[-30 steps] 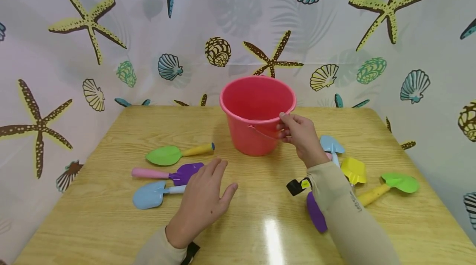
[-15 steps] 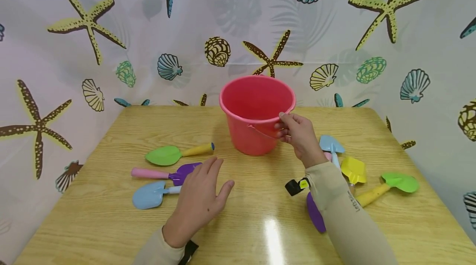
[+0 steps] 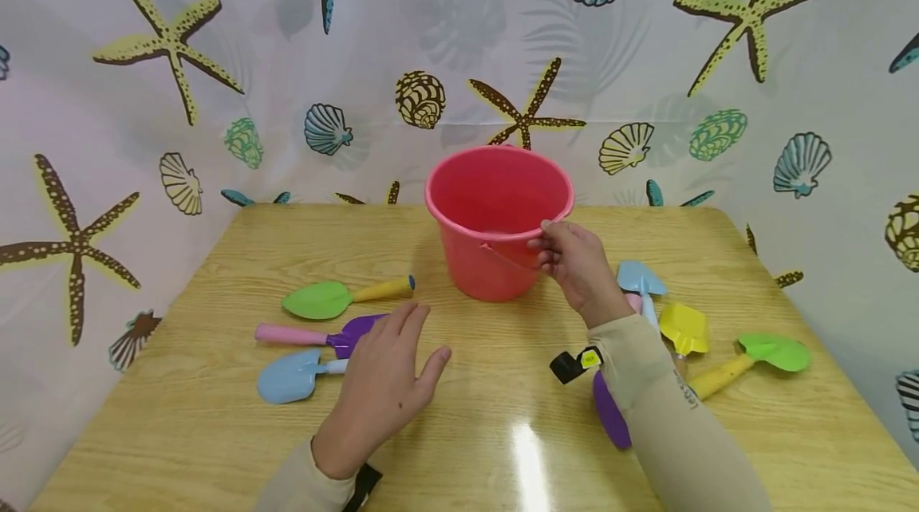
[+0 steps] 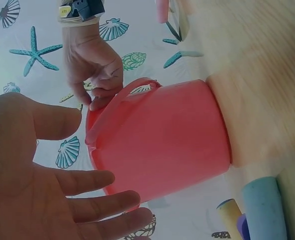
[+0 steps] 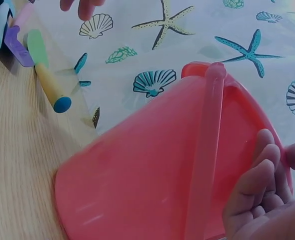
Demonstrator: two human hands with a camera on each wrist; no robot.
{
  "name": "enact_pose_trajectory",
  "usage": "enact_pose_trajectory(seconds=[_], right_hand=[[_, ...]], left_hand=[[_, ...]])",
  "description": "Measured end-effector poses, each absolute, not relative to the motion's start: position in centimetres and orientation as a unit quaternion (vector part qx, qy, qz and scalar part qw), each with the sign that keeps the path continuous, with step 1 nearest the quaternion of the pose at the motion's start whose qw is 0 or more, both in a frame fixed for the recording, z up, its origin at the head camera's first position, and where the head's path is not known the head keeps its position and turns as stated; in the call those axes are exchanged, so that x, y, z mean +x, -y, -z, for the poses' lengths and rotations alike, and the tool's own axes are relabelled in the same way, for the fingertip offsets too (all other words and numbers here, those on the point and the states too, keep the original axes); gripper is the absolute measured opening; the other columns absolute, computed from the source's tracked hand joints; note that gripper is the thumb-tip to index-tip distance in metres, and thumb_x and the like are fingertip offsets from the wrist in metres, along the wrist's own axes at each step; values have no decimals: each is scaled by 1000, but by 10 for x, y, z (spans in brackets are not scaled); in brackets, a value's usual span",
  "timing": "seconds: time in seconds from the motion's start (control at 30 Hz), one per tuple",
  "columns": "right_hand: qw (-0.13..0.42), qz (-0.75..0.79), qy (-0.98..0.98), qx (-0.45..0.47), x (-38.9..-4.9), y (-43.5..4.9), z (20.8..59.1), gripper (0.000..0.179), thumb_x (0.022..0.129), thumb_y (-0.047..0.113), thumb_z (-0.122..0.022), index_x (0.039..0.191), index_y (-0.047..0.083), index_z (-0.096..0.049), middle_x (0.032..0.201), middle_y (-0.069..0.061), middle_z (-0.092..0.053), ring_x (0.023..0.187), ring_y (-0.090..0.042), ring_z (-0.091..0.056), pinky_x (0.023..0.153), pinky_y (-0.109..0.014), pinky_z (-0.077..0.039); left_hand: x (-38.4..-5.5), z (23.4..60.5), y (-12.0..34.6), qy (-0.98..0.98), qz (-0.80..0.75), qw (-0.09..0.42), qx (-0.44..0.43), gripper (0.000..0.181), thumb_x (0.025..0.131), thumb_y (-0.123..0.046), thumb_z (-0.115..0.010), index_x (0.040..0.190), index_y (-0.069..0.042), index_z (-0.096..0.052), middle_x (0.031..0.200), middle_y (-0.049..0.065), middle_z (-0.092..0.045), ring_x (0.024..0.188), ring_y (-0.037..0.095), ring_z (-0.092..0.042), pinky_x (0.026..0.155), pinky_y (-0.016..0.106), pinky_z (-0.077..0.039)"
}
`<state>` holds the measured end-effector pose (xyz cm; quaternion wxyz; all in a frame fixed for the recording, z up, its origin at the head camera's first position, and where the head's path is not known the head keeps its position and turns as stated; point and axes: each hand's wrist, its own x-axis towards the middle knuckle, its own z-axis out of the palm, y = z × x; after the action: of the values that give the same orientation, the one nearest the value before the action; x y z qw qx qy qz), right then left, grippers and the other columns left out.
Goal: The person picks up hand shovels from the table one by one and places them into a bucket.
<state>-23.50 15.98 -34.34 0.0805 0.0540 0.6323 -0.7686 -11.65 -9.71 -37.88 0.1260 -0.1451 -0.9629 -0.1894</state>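
Note:
A pink-red bucket [image 3: 488, 269] stands upright toward the back of the wooden table, its thin handle hanging down along the front. At the front right of its rim, my right hand [image 3: 580, 269] pinches the edge between thumb and curled fingers; the right wrist view shows the thumb on one side of the wall and the fingers [image 5: 257, 185] on the other. My left hand [image 3: 384, 388] hovers with fingers extended and holds nothing. It is nearest to a light blue toy shovel [image 3: 287, 378] and a purple shovel with a pink handle [image 3: 290, 334], and partly covers both.
Behind the left hand lies a green trowel [image 3: 319, 301] with a yellow handle. To the right are a light blue trowel [image 3: 641, 279], a yellow shovel [image 3: 684, 326], another green trowel [image 3: 774, 352] and a purple one [image 3: 610, 412], partly under the right sleeve. A shell-patterned curtain [image 3: 459, 33] hangs behind.
My left hand has shifted slightly left and now covers more of the light blue shovel's handle. The right hand keeps its pinch on the rim, and the bucket stays in place.

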Motion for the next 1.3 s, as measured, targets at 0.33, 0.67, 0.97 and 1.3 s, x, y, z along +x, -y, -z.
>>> enact_pose_trajectory(seconds=[0.33,0.67,0.97,1.3], right_hand=[[78,778,-622,35,-222,-157,344,21,105,25,-47,94,11,-59,76,8,-67,67,-7,-52,62,-15,-46],[94,773,-627,11,-196,-161,345,21,105,23,-46,92,12,-59,78,7,-65,70,-7,-53,68,-16,-52],[91,771,-630,-5,-186,-165,349,24,105,23,-46,88,15,-61,78,8,-67,68,-7,-54,67,-16,-51],[86,735,-673,-22,-184,-166,353,25,106,31,-45,92,14,-57,79,8,-63,70,-10,-53,65,-20,-47]], left_hand=[[-113,381,99,968,194,90,-130,61,94,-45,-62,139,-6,-54,145,15,-54,133,34,-53,107,53,-47],[-108,385,107,964,200,112,-135,57,94,-41,-64,137,-4,-56,142,15,-57,131,35,-55,106,54,-47],[-109,385,105,966,195,103,-132,58,94,-43,-64,136,-4,-56,141,15,-57,131,35,-55,107,54,-47],[-109,387,104,967,194,101,-133,58,94,-42,-64,136,-3,-56,142,17,-56,131,36,-54,107,54,-47]])
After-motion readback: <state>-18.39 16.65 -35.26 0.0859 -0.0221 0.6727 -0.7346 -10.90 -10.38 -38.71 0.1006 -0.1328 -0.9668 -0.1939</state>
